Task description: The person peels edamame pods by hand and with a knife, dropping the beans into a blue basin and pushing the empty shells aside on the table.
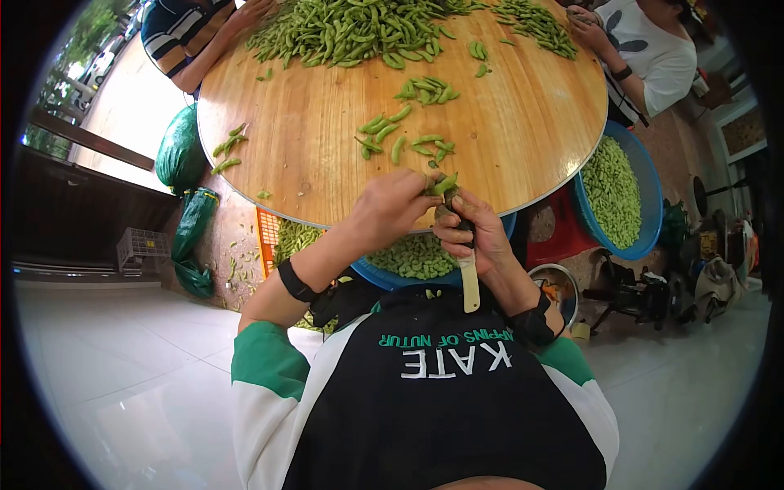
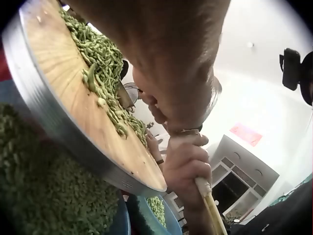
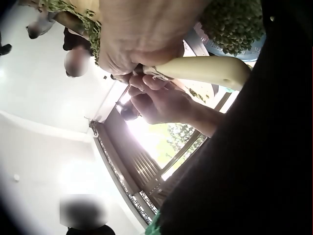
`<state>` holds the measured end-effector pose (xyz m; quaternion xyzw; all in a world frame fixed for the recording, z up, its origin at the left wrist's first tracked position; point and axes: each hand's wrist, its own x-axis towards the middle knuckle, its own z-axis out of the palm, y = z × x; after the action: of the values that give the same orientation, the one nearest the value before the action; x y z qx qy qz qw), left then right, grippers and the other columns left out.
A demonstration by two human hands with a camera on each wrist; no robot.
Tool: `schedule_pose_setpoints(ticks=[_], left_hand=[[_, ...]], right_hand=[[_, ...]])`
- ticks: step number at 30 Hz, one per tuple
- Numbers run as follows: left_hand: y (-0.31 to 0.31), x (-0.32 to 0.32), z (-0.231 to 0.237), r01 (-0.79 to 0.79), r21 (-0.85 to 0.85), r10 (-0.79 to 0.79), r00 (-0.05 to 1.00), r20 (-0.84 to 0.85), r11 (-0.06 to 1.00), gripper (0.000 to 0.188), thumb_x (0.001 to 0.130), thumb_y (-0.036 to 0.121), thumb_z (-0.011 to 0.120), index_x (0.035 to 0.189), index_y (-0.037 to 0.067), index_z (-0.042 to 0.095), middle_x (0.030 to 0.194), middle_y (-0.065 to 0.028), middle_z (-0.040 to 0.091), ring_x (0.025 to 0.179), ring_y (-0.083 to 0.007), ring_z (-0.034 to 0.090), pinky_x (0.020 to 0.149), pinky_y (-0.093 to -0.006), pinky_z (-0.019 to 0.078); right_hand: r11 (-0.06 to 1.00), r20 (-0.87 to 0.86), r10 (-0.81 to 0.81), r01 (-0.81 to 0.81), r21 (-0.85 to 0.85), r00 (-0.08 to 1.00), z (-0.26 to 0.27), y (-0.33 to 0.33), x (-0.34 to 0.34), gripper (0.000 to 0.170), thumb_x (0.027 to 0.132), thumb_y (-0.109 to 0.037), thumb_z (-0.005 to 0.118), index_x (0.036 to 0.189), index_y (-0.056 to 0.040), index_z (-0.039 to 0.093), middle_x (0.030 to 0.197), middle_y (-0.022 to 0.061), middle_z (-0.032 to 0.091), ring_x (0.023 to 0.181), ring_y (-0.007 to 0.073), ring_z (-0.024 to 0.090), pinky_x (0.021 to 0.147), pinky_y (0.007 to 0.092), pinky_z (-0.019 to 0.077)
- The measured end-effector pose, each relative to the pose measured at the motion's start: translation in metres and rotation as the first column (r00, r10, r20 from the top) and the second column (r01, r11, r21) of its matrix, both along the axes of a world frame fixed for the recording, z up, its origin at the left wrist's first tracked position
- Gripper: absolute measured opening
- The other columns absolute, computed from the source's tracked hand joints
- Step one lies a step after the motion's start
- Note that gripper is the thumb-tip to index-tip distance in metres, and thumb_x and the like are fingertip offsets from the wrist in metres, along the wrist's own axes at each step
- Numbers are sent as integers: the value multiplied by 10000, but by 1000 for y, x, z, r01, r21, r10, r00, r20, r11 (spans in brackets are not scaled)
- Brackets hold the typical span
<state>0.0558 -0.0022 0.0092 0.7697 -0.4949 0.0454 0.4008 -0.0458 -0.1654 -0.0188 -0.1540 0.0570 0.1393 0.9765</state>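
Note:
In the head view, my left hand [image 1: 390,206] pinches one end of a green soybean pod [image 1: 445,184] over the near edge of the round wooden table [image 1: 310,163]. My right hand [image 1: 480,232] meets it there, fingers curled around a knife with a cream handle [image 1: 470,286]. The handle points down toward my chest, and the blade is mostly hidden by the fingers. Seen from the right wrist, the cream handle [image 3: 208,70] sticks out below the palm, with the left fingers close by. Several loose pods [image 1: 433,145] lie just beyond the hands.
A large heap of pods [image 1: 351,28] covers the table's far side. Blue basins of shelled beans stand below the table edge [image 1: 412,257] and at the right [image 1: 611,192]. Two people sit across, one in a striped shirt [image 1: 184,33], one in white [image 1: 653,49]. Green sacks [image 1: 181,147] stand left.

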Motion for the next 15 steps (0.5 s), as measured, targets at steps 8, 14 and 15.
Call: schedule_pose_setpoints(ticks=[8, 14, 15], left_hand=[[-4, -3, -9, -107, -155, -127, 229, -965, 982, 198, 933, 176, 601, 863, -6, 632, 653, 2, 593, 522, -36, 501, 431, -188, 352], [-10, -18, -9, -55, -30, 4, 525, -851, 998, 170, 925, 196, 609, 937, 34, 657, 671, -26, 614, 543, -78, 548, 469, -214, 420], [-11, -18, -12, -32, 0, 20, 599, -800, 999, 176, 921, 215, 617, 970, 54, 667, 673, -36, 619, 564, -103, 573, 505, -230, 455]], right_hand=[[982, 84, -29, 44, -182, 996, -3, -11, -3, 136, 966, -122, 489, 1067, -41, 532, 787, 83, 545, 499, 66, 378, 379, 179, 320], [507, 238, -152, 282, -815, 959, -10, -9, -4, 176, 959, -178, 542, 1070, -42, 551, 727, 57, 548, 495, 71, 435, 400, 188, 353], [423, 268, -202, 331, -843, 942, -5, -6, -3, 234, 932, -182, 595, 1116, -45, 550, 722, 54, 544, 480, 75, 439, 431, 180, 374]])
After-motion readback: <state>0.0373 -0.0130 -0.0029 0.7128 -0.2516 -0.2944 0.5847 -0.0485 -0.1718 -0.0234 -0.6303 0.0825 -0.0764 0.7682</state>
